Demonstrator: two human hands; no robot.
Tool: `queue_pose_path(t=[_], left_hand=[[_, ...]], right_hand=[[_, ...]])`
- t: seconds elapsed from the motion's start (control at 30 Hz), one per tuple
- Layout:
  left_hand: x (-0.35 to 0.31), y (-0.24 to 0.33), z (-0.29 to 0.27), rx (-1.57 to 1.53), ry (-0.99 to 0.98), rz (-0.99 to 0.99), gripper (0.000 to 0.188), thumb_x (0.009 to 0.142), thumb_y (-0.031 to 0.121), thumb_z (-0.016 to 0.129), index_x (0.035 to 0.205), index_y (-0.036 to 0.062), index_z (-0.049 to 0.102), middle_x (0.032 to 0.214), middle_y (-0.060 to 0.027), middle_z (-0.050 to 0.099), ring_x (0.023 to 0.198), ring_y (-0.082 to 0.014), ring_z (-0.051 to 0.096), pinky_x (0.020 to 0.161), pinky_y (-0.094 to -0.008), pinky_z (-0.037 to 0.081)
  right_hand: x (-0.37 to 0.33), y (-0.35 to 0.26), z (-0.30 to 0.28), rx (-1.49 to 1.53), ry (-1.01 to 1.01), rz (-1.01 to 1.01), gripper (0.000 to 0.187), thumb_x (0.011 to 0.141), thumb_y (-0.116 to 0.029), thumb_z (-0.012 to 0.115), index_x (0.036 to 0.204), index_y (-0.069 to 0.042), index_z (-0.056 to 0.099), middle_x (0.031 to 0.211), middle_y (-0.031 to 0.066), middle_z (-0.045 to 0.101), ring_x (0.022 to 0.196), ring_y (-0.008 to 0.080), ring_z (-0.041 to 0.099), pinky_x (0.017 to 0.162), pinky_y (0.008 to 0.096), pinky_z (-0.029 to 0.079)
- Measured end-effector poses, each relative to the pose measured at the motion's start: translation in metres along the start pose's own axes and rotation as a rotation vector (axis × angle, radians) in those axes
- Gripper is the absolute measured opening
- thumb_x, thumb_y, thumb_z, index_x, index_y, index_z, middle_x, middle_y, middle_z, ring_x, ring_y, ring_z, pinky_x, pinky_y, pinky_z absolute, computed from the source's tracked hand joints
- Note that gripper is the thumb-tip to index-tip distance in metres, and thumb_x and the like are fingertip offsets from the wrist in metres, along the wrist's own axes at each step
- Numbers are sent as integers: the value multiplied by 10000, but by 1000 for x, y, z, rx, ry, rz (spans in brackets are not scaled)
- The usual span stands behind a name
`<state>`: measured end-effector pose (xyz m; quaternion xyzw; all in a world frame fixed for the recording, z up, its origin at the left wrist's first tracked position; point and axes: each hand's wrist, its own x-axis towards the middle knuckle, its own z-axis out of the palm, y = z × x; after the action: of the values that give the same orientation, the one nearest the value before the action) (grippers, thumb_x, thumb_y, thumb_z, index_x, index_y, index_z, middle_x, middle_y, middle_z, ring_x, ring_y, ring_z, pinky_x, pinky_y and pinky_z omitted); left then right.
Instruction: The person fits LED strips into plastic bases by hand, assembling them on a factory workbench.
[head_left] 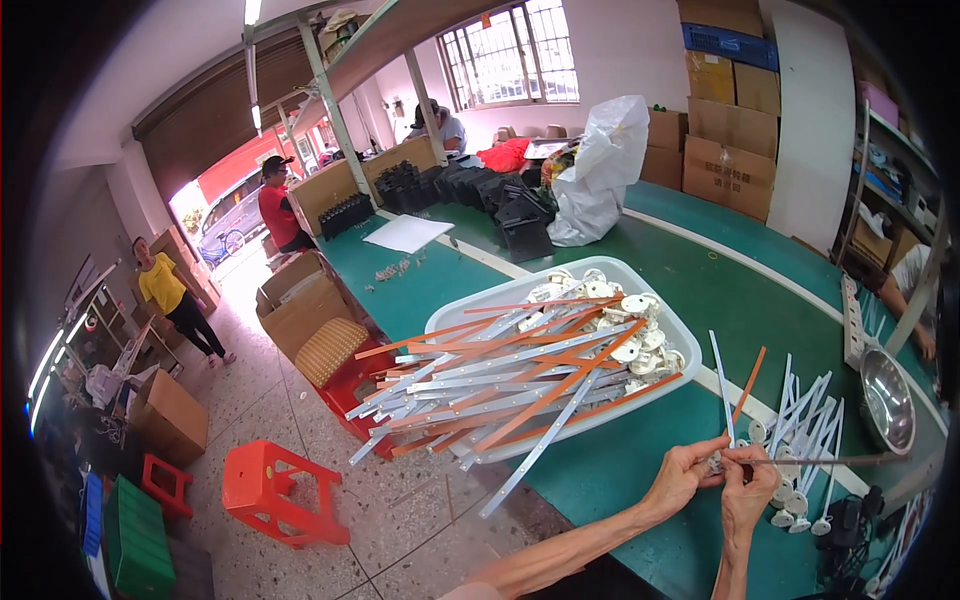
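Observation:
My left hand [688,480] and my right hand [750,488] meet above the green bench, fingers pinched together. Out of the fingertips rises a narrow white strip [722,385], beside an orange-brown strip [749,383]. A thin brown strip [835,461] runs level to the right from my right hand. A small whitish part at my left fingertips is mostly hidden. Just right of the hands lie several white strips [808,420] with round white discs [790,500] at their ends. To the left, a white plastic tub [685,345] holds many white and orange-brown strips [510,365] and white discs [640,335].
A metal bowl [888,400] stands at the right, near a power strip [852,320]. Black parts [520,220] and a white plastic bag [605,170] sit farther along the bench. Red stools [275,490] stand on the floor at left. Other people are in the room.

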<state>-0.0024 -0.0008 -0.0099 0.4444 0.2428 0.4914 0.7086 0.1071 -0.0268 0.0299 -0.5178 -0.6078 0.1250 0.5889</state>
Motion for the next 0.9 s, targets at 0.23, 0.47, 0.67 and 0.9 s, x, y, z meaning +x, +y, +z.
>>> queue_pose_path(t=[0.23, 0.47, 0.67, 0.9], left_hand=[[4, -1, 8, -17, 1, 41, 354, 907, -31, 442, 1251, 3, 522, 1184, -118, 571, 1037, -188, 579, 850, -318, 537], [2, 31, 5, 176, -40, 73, 587, 871, 41, 512, 1408, 15, 276, 1140, -173, 591, 958, -225, 621, 779, -334, 551], [9, 19, -2, 177, 147, 220, 559, 911, 197, 533, 1382, -18, 323, 1128, -195, 604, 972, -223, 616, 821, -306, 494], [17, -1, -5, 685, 261, 275, 595, 860, 296, 594, 1324, -33, 421, 1244, -275, 507, 1176, -347, 477, 988, -381, 357]], right_hand=[[-3, 12, -6, -2, 67, 12, 68, 726, 71, 608, 737, 4, 616, 671, 90, 585, 603, 186, 584, 554, 293, 459], [16, -11, -21, 162, 97, 220, 89, 750, 8, 640, 838, 11, 642, 693, 49, 639, 595, 105, 586, 559, 244, 460], [61, -34, -83, 206, 94, 343, 465, 706, 32, 651, 1149, 30, 512, 654, 61, 619, 562, 93, 553, 531, 214, 436], [73, 4, -122, -38, -32, 623, 555, 670, -27, 674, 1177, 107, 491, 638, 87, 629, 495, 71, 510, 436, 216, 383]])
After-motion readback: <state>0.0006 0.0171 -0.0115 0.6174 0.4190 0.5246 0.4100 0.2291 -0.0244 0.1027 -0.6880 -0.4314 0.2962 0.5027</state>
